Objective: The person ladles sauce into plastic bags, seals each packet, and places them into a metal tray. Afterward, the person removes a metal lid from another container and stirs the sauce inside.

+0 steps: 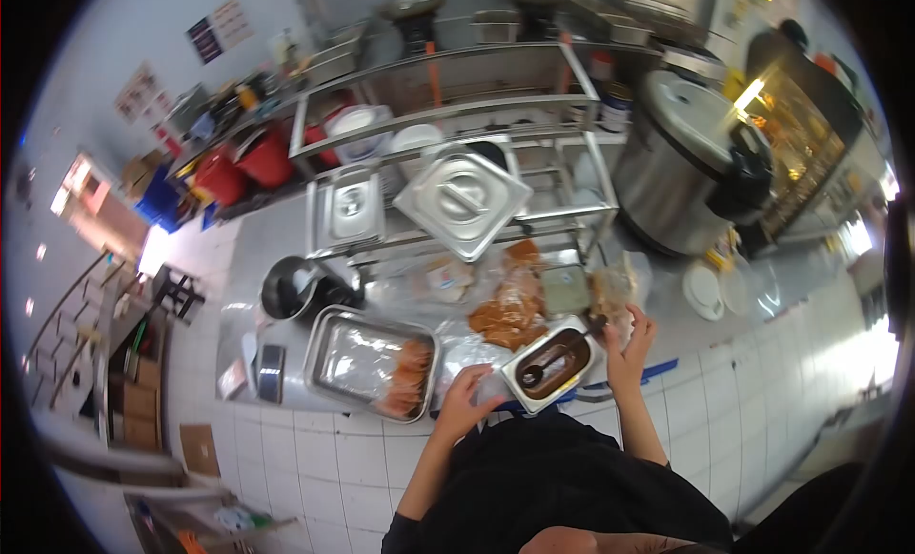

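Note:
At the counter's front edge sits a small steel pan (pixel 580 375) of dark brown sauce with a ladle (pixel 537 372) in it. My left hand (pixel 467 400) is just left of this pan, fingers apart and holding nothing. On the pan's right, my right hand (pixel 629 344) is raised with its fingers spread, near a clear plastic bag (pixel 624 285). Behind the pan lies orange-brown food in clear plastic (pixel 510 311), beside a greenish square container (pixel 566 292). A large steel tray (pixel 348 363) to the left holds a row of orange-coloured pieces (pixel 408 378).
A black pot (pixel 284 287) and a small scale-like device (pixel 271 374) are on the left. Steel lids (pixel 464 199) rest on a metal rack behind. A large cooker (pixel 677 163) stands at the right, near white round lids (pixel 703 292).

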The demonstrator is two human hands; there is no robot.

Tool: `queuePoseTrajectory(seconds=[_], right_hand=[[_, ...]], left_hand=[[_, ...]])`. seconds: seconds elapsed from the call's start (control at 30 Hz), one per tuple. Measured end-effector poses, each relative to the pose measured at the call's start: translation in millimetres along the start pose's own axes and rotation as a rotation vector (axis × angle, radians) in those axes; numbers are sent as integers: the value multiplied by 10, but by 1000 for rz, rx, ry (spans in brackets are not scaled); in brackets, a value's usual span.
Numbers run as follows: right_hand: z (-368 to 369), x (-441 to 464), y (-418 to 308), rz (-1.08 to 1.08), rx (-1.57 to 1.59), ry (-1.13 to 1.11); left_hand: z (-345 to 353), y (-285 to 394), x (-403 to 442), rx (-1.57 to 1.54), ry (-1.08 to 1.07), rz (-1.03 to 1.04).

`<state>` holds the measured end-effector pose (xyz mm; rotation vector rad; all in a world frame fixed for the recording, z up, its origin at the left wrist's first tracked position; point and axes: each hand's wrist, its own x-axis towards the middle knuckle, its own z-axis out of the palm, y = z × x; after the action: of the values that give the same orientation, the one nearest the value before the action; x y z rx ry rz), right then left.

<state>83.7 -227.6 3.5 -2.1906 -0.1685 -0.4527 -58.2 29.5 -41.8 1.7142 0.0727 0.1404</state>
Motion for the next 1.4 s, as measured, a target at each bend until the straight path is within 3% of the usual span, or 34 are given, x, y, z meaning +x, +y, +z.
queuePoseTrajectory(seconds=[0.03, 0.07, 0.13, 0.17, 0.23, 0.3, 0.4, 0.47, 0.5, 0.57, 0.6, 0.67, 0.93, 1.1, 1.2, 1.23, 1.33, 1.4], right_hand=[[17, -24, 95, 12, -29, 70], [58, -59, 234, 33, -77, 44], [102, -99, 415, 123, -80, -37], [158, -103, 446, 193, -30, -90], [305, -83, 528, 209, 31, -118], [363, -75, 378, 111, -328, -41], [367, -78, 233, 121, -304, -55], [449, -94, 338, 37, 127, -71], [415, -121, 275, 41, 127, -70], [290, -238, 104, 178, 361, -559], [280, -328, 134, 185, 363, -554], [253, -482, 219, -277, 283, -455], [-163, -412, 490, -661, 111, -358], [-61, -559, 652, -554, 130, -297], [-4, -712, 700, -265, 240, -205], [46, -792, 749, -257, 242, -198], [329, -1018, 972, 263, 622, 33], [381, -1058, 1027, 343, 689, 73]], left_hand=[[31, -193, -48, -270, 70, -91], [38, -325, -83, -283, 37, -89], [95, -474, -74, -548, -36, -393], [156, -509, -37, -552, -68, -387], [280, -511, 29, -908, 9, -450], [320, -497, 102, -891, 29, -471], [285, -289, 224, -918, 85, -476], [263, -97, 275, -878, 48, -478], [256, -8, 305, -840, 16, -474], [269, 92, 357, -771, -41, -446], [275, 122, 391, -701, -97, -411], [301, 156, 466, -637, -115, -386], [349, 499, 770, -297, -226, -328], [440, 717, 915, -158, -310, -350], [499, 779, 928, -154, -352, -329], [516, 781, 943, -146, -360, -332], [562, 773, 970, -97, -380, -306], [586, 763, 980, -100, -365, -321]])
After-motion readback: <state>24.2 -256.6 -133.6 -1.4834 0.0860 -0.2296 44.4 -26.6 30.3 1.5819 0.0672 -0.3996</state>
